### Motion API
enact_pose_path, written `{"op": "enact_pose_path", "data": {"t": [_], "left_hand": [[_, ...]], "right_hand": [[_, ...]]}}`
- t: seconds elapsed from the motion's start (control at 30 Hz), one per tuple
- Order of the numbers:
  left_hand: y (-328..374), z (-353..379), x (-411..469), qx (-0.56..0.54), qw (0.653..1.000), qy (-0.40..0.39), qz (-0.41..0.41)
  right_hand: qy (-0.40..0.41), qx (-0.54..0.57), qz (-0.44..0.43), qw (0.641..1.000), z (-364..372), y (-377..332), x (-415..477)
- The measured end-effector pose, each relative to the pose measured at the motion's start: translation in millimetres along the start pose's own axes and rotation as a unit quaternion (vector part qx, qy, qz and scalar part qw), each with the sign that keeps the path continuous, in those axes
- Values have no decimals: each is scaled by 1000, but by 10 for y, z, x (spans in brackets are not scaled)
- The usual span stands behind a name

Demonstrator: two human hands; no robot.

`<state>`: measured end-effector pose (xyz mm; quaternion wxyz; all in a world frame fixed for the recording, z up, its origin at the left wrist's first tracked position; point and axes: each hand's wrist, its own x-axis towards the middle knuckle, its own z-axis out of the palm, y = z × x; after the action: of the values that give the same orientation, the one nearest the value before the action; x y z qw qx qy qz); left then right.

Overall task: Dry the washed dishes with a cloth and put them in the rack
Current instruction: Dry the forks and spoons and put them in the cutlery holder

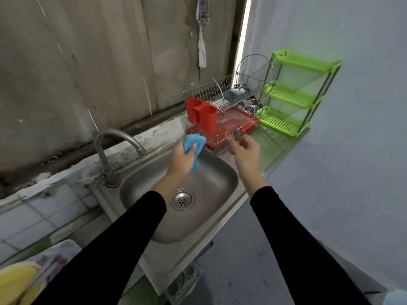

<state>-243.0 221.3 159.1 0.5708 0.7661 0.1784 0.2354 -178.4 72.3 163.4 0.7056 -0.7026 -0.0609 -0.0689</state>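
A small dark-tipped item [237,133] is pinched in the right grip [242,148], whose fingers are curled together round it. It is too blurred to be named and may be a piece of cutlery. The rack [220,93] lies just beyond that grip and slightly to its left. The red tray [248,122] under the rack's wires is almost directly ahead of the fingertips. Whether the item touches the front wires cannot be told. The item's long axis is judged to run away from the grip, toward the rack.

The red cutlery holder [208,118] hangs at the rack's left end, ahead and to the left of the right grip and just beyond the left grip [182,157]. The left grip is clamped on a bunched blue cloth [193,143], held above the far side of the sink [211,183], with a tail of cloth hanging below the fingers.

The right grip is the nearer to the rack's lower tier. The step in hand is judged to be the placing of the item in the rack. Only a short forward reach appears to be called for, or a reach further left if the holder is meant.
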Motion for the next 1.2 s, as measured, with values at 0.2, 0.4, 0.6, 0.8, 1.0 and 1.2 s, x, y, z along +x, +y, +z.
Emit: {"op": "enact_pose_path", "data": {"t": [0.2, 0.4, 0.6, 0.8, 1.0, 1.2], "left_hand": [[191, 269, 675, 53, 995, 86, 26], [285, 418, 1115, 68, 992, 107, -7], [171, 489, 1222, 67, 993, 102, -10], [3, 488, 1045, 85, 989, 116, -28], [-408, 252, 670, 119, 987, 99, -49], [-755, -263, 116, 135, 982, 119, -59]], "right_hand": [[-35, -4, -72, 997, 180, -193, 833], [-68, -84, -104, 989, 445, -177, 1390], [-109, -177, -98, 973, 582, -78, 1544], [-95, -181, -47, 978, 561, 170, 1341], [-101, -162, 0, 982, 608, 559, 918], [-190, -195, 16, 962, 863, 721, 261]]}}
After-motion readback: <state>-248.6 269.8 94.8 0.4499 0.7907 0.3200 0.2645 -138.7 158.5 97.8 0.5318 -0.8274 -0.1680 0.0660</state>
